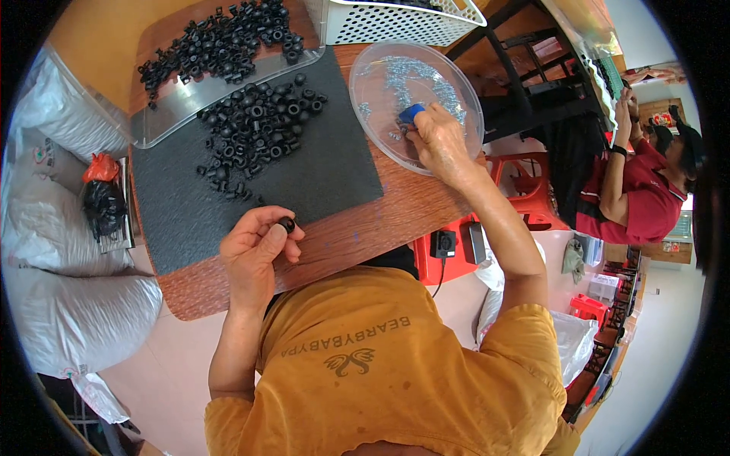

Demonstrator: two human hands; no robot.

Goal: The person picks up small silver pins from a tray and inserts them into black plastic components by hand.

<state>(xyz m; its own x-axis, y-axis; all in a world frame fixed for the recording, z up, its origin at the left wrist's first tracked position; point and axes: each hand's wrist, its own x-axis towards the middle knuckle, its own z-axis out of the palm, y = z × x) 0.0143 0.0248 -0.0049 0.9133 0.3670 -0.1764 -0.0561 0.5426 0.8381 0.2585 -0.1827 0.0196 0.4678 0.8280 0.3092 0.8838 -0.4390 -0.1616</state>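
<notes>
My left hand (253, 249) is over the near edge of the mat, pinching a small black round part (287, 224) with a hollow end between thumb and fingers. My right hand (439, 143) reaches into a round clear plastic tray (366, 125) strewn with tiny shiny clear-blue pieces (411, 74). Its fingers are closed on a small blue object (411, 114); the kind cannot be made out. A loose pile of black parts (262, 125) like the held one lies on the dark grey mat (342, 159).
More black parts (228, 42) are heaped beyond a clear plastic edge (228, 99). A white perforated basket (403, 24) stands behind the tray. White sacks (72, 304) line the left side; a red stool (449, 254) is below the table's right. At far right is another person (635, 190).
</notes>
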